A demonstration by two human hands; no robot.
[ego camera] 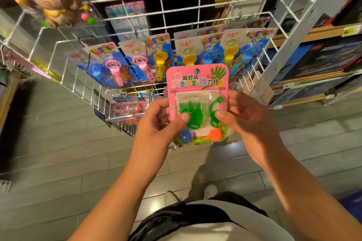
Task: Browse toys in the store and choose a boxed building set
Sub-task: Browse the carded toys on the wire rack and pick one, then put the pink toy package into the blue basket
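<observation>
Boxed building sets [321, 58] are off to your right, dark flat boxes lying on the wooden shelves [305, 32], well apart from what you've got in hand. Right now both hands are busy with a pink blister card [196, 92]: your left hand [156, 121] pinches its left edge with the thumb on the plastic bubble, and your right hand [246, 115] grips the right edge the same way. The card stands upright, long axis vertical, facing you. Your right hand is the nearer one to those shelves, so I'd guess that's the side you'd turn and reach toward.

Readable stuff: the card says 超好玩 and 弹力球, with green sticky hands plus a blue and an orange ball inside. The bubble-wand cards [148, 58] hanging on the wire rack [195, 6] behind it show 方彩. Box lettering is too blurry to read.
</observation>
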